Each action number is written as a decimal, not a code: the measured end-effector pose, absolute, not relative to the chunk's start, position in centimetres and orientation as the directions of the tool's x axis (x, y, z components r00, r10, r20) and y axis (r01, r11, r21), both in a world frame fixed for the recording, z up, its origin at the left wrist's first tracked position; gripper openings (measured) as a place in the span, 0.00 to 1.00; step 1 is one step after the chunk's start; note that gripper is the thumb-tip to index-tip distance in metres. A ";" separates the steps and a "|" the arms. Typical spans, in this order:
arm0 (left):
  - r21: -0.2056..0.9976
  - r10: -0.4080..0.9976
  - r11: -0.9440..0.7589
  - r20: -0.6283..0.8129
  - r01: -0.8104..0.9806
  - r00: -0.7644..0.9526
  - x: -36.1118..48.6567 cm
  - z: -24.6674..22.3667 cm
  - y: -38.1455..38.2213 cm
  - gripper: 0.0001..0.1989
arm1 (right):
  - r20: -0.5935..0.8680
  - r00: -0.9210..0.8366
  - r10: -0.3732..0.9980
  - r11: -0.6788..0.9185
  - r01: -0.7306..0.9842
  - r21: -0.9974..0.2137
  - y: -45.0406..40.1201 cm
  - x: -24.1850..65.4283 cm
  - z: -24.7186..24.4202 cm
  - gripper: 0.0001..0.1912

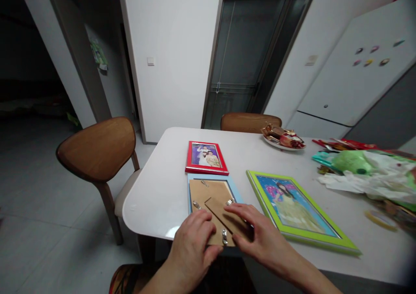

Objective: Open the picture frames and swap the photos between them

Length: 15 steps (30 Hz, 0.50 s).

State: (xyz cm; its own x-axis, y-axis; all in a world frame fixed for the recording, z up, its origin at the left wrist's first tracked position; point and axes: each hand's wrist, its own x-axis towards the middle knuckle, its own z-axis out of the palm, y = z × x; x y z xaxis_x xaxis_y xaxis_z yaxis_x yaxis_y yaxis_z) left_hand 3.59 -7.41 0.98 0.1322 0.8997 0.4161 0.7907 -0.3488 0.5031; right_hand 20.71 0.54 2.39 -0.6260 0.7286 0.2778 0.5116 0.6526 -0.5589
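A brown photo-frame backing board with several metal clips and a slanted stand slot lies over a light blue photo frame, its face down. My left hand grips the board's near left part, fingers bent on top and thumb by the near edge. My right hand holds the right side, index fingertip beside the right clip and thumb on the near part. Part of the board and frame is hidden under both hands. Beyond them is a red photo frame with a picture. A green photo frame lies to the right.
A plate with food stands at the far side of the white table. Plastic bags and a green plush-like item are heaped at the right, near a roll of tape. Wooden chairs stand left and behind.
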 end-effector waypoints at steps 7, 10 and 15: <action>0.540 0.940 -0.272 0.327 0.797 0.099 4.5 -0.6 -6.4 0.06 | 0.252 -0.649 0.718 0.672 0.552 -0.494 1.8 21.4 0.1 0.22; 0.537 0.947 -0.260 0.302 0.803 0.105 4.2 -0.7 -6.6 0.04 | 0.269 -0.642 0.719 0.680 0.567 -0.466 1.9 20.6 -0.7 0.20; 0.516 0.949 -0.277 0.281 0.810 0.146 3.7 -1.1 -7.2 0.12 | 0.297 -0.655 0.695 0.711 0.564 -0.420 2.1 20.7 -1.2 0.13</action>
